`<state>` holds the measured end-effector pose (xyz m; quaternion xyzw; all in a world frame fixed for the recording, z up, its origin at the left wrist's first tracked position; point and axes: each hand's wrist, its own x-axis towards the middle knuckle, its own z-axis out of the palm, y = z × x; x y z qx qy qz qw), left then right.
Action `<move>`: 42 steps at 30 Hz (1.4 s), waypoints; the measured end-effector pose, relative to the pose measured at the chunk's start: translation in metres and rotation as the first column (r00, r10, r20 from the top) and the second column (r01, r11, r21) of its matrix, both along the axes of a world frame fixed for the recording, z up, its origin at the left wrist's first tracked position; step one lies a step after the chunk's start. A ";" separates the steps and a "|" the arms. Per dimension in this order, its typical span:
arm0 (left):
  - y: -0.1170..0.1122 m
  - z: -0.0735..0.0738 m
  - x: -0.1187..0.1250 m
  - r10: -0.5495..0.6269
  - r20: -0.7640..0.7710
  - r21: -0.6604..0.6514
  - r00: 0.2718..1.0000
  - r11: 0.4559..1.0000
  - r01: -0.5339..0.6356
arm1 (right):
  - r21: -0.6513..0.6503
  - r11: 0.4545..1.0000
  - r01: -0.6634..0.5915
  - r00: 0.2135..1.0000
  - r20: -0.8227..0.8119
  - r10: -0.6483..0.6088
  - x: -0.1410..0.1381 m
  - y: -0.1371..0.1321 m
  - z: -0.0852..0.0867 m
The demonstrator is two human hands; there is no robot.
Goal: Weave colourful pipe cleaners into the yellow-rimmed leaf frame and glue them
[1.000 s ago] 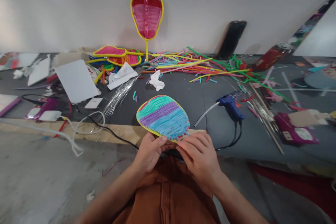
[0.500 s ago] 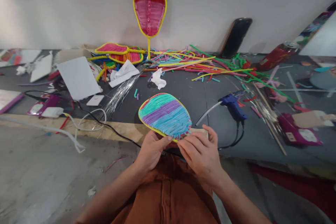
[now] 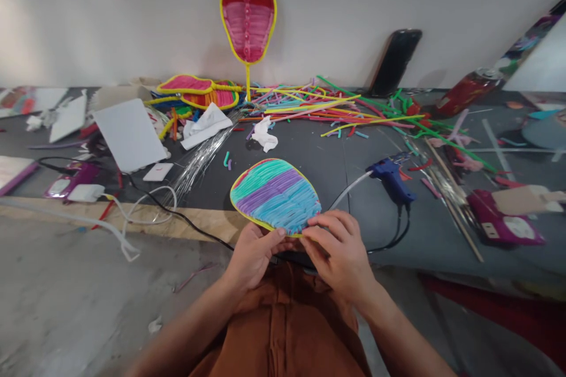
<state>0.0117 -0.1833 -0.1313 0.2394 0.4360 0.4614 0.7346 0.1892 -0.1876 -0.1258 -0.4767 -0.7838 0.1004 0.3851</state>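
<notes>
An oval pipe-cleaner panel [image 3: 276, 191] is held tilted above the table's front edge. Green, purple and blue stripes fill it, and a yellow rim runs round it. My left hand [image 3: 252, 253] is closed on its lower edge, thumb on top and fingers underneath. My right hand [image 3: 340, 247] has its fingertips on the lower right edge, by the blue stripe's end. Whether a small piece sits between those fingertips is hidden. To the right lies a blue glue gun [image 3: 393, 179] with a clear glue stick [image 3: 351, 187] in its back.
A pink and red panel on a yellow stem [image 3: 248, 23] stands at the back. Loose pipe cleaners [image 3: 309, 103] are heaped along the wall. A phone [image 3: 395, 62] leans there, near a red can [image 3: 469, 93]. A black cable [image 3: 190, 221] crosses the front edge at left.
The fingers of my right hand have curled in closer to the panel's lower right edge. My left hand keeps its grip. The whole view has shifted slightly.
</notes>
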 end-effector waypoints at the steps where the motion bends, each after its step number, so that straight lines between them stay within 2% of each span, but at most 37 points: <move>1: 0.000 0.000 0.000 0.005 -0.008 -0.005 1.000 1.000 -0.005 | -0.023 1.000 -0.006 0.999 -0.041 0.005 0.001 0.000 -0.001; 4: 0.000 0.002 0.002 0.025 -0.018 -0.022 1.000 0.999 -0.025 | -0.118 0.993 -0.007 0.987 -0.162 -0.013 0.005 0.001 -0.002; 7: 0.001 0.005 0.003 0.036 -0.016 -0.030 0.999 0.999 -0.036 | -0.285 0.958 -0.012 0.955 -0.286 -0.073 0.007 0.003 -0.002; 11: -0.001 0.007 0.004 0.049 -0.023 -0.043 0.999 0.998 -0.049 | -0.516 0.851 -0.095 0.880 -0.443 -0.170 0.009 0.007 -0.001; 15: -0.004 0.005 0.005 0.040 -0.054 -0.021 0.998 0.999 -0.041 | -0.647 0.738 -0.192 0.795 -0.544 -0.269 0.009 0.013 -0.002; 20: -0.008 -0.001 0.002 0.009 -0.149 0.043 0.989 0.999 -0.002 | -0.704 0.646 -0.294 0.710 -0.614 -0.345 0.011 0.017 -0.006; 23: -0.008 -0.004 -0.001 -0.018 -0.182 0.075 0.983 0.997 0.032 | -0.704 0.591 -0.393 0.592 -0.686 -0.423 0.011 0.016 -0.008; 26: -0.008 -0.003 -0.003 -0.026 -0.182 0.081 0.983 0.996 0.041 | -0.685 0.497 -0.533 0.456 -0.727 -0.513 0.010 0.015 -0.006; 29: -0.007 0.000 -0.004 -0.031 -0.169 0.077 0.985 0.996 0.045 | -0.666 0.425 -0.613 0.383 -0.721 -0.578 0.008 0.014 -0.004; 31: -0.006 0.001 -0.006 -0.049 -0.149 0.078 0.988 0.995 0.061 | -0.656 0.421 -0.627 0.352 -0.720 -0.598 0.006 0.012 -0.003; 33: -0.005 0.002 -0.008 -0.066 -0.125 0.077 0.990 0.994 0.076 | -0.638 0.441 -0.631 0.309 -0.729 -0.611 0.003 0.010 -0.002; 38: 0.001 0.001 -0.013 -0.059 -0.002 0.153 0.998 0.987 0.058 | -0.589 0.527 -0.613 0.178 -0.752 -0.634 -0.006 0.004 -0.003; 42: 0.000 0.000 -0.006 -0.122 0.049 0.209 0.991 0.972 0.109 | -0.579 0.613 -0.538 0.084 -0.761 -0.644 -0.020 0.007 -0.005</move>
